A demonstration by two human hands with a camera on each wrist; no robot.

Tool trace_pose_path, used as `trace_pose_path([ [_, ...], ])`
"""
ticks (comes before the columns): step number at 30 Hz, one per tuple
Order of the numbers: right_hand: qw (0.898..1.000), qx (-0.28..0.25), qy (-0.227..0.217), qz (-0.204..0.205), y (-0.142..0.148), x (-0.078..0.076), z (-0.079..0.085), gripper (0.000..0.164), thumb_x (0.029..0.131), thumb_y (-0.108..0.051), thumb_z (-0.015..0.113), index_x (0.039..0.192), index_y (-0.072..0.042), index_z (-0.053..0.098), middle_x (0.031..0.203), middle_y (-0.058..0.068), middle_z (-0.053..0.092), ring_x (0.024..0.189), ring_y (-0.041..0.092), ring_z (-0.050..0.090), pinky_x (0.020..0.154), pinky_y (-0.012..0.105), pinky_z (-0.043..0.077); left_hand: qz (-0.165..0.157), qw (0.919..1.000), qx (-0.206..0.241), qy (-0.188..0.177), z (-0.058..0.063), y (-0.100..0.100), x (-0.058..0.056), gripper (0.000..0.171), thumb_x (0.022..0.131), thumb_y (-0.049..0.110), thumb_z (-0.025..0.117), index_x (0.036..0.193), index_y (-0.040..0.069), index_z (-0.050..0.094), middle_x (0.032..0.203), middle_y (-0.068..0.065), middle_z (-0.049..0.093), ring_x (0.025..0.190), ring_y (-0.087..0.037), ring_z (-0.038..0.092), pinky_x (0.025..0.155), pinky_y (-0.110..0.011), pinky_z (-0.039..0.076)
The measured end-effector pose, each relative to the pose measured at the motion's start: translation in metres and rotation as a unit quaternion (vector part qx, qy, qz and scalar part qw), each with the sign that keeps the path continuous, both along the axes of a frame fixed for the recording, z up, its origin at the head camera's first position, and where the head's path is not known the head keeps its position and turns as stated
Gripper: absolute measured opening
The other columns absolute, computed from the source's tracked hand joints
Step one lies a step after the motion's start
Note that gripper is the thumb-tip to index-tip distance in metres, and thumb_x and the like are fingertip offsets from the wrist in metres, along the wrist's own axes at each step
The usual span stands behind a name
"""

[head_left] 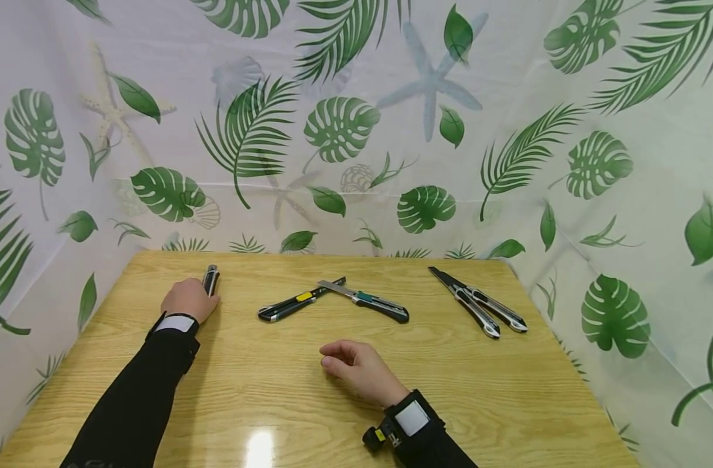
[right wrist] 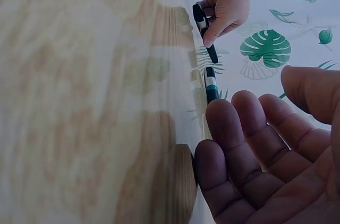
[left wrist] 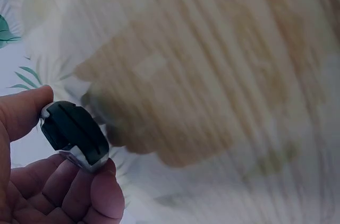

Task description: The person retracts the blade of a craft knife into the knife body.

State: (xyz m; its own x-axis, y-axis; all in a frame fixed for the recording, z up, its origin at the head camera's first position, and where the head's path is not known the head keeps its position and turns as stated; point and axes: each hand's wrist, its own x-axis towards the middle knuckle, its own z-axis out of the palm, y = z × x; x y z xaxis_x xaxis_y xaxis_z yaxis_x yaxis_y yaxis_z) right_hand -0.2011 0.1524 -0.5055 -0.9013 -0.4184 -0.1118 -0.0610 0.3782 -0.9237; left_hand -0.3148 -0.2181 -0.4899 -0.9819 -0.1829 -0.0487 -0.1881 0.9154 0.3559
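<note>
At the table's far left my left hand (head_left: 186,300) holds a dark-and-silver box cutter (head_left: 212,279), its end pointing away from me. In the left wrist view, thumb and fingers grip the box cutter (left wrist: 77,131) by its sides, just above the glossy tabletop. My right hand (head_left: 362,370) hovers at the middle front, fingers loosely curled with nothing in them. Beyond it lie a black box cutter with a yellow slider (head_left: 305,296) and one with a green slider (head_left: 364,297), their blades crossing.
Two silver-and-black box cutters (head_left: 476,313) lie side by side, overlapping, at the right of the wooden table (head_left: 262,383). A leaf-printed cloth (head_left: 344,214) rises behind the back edge and along both sides.
</note>
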Motion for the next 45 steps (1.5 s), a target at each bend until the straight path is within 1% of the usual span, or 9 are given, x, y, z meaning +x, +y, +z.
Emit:
trace_pose_path([
  [10,1.000,0.009,-0.002,-0.003,-0.002,-0.002,0.000,0.035,0.108,-0.033,0.066,0.134,-0.009,0.071,0.122,0.005,0.077,0.105,0.011,0.071,0.090,0.026,0.056,-0.007,0.9999,-0.004,-0.009,0.002,0.002,0.002,0.042,0.102,0.034,0.068,0.076,0.002,0.059,0.065,-0.012,0.058,0.060,-0.029,0.059,0.051,-0.036,0.039],
  [15,1.000,0.009,-0.003,-0.004,-0.003,-0.002,0.001,0.035,0.108,-0.033,0.066,0.133,-0.008,0.071,0.122,0.006,0.077,0.105,0.012,0.070,0.089,0.025,0.056,-0.005,0.9999,-0.005,-0.011,0.004,0.003,0.003,0.042,0.102,0.034,0.068,0.078,0.000,0.059,0.066,-0.013,0.060,0.060,-0.030,0.060,0.051,-0.036,0.040],
  [26,1.000,0.005,-0.008,-0.003,-0.003,-0.001,0.000,0.034,0.109,-0.030,0.066,0.133,-0.007,0.071,0.122,0.007,0.077,0.106,0.013,0.071,0.089,0.025,0.056,-0.012,0.9997,-0.012,-0.017,0.001,0.002,0.004,0.043,0.102,0.035,0.069,0.081,-0.002,0.061,0.068,-0.016,0.062,0.063,-0.032,0.064,0.052,-0.039,0.044],
  [32,1.000,0.003,-0.009,-0.002,-0.002,-0.001,-0.001,0.035,0.108,-0.032,0.066,0.133,-0.007,0.071,0.121,0.006,0.076,0.106,0.013,0.071,0.089,0.026,0.056,-0.030,0.9986,-0.032,-0.030,0.002,0.002,0.003,0.050,0.103,0.041,0.067,0.088,-0.007,0.067,0.072,-0.020,0.067,0.064,-0.034,0.065,0.053,-0.041,0.048],
  [35,1.000,0.002,-0.010,-0.001,-0.002,-0.001,-0.002,0.036,0.108,-0.033,0.067,0.133,-0.007,0.071,0.121,0.007,0.076,0.106,0.013,0.071,0.089,0.026,0.056,-0.027,0.9981,-0.044,-0.034,0.004,0.006,0.002,0.056,0.105,0.046,0.064,0.091,-0.008,0.071,0.080,-0.023,0.069,0.068,-0.035,0.065,0.054,-0.041,0.047],
  [38,1.000,0.002,-0.011,-0.001,-0.001,-0.001,-0.002,0.036,0.108,-0.032,0.066,0.133,-0.007,0.071,0.121,0.007,0.077,0.106,0.013,0.072,0.089,0.026,0.057,-0.025,0.9976,-0.060,-0.024,0.006,0.013,0.003,0.062,0.106,0.050,0.061,0.099,-0.010,0.074,0.099,-0.031,0.069,0.085,-0.043,0.066,0.064,-0.047,0.051],
  [40,1.000,0.003,-0.012,-0.001,-0.001,-0.001,-0.002,0.035,0.108,-0.032,0.066,0.133,-0.008,0.071,0.121,0.006,0.077,0.106,0.013,0.072,0.089,0.026,0.056,-0.035,0.9968,-0.073,-0.002,0.009,0.022,0.004,0.066,0.107,0.053,0.060,0.107,-0.011,0.074,0.110,-0.035,0.067,0.097,-0.049,0.064,0.076,-0.055,0.055],
  [43,1.000,0.003,-0.016,-0.004,-0.001,-0.002,-0.003,0.035,0.108,-0.032,0.066,0.133,-0.009,0.071,0.121,0.005,0.077,0.106,0.013,0.071,0.090,0.027,0.056,-0.074,0.9939,-0.070,0.043,0.014,0.039,0.004,0.065,0.107,0.053,0.060,0.113,-0.010,0.075,0.120,-0.036,0.068,0.112,-0.054,0.064,0.093,-0.062,0.055],
  [45,1.000,0.002,-0.016,-0.004,0.000,-0.002,-0.003,0.035,0.108,-0.033,0.066,0.134,-0.009,0.071,0.121,0.005,0.077,0.106,0.013,0.071,0.089,0.027,0.056,-0.113,0.9898,-0.056,0.067,0.016,0.055,0.003,0.064,0.107,0.052,0.061,0.121,-0.009,0.074,0.125,-0.034,0.070,0.117,-0.053,0.065,0.100,-0.062,0.055],
])
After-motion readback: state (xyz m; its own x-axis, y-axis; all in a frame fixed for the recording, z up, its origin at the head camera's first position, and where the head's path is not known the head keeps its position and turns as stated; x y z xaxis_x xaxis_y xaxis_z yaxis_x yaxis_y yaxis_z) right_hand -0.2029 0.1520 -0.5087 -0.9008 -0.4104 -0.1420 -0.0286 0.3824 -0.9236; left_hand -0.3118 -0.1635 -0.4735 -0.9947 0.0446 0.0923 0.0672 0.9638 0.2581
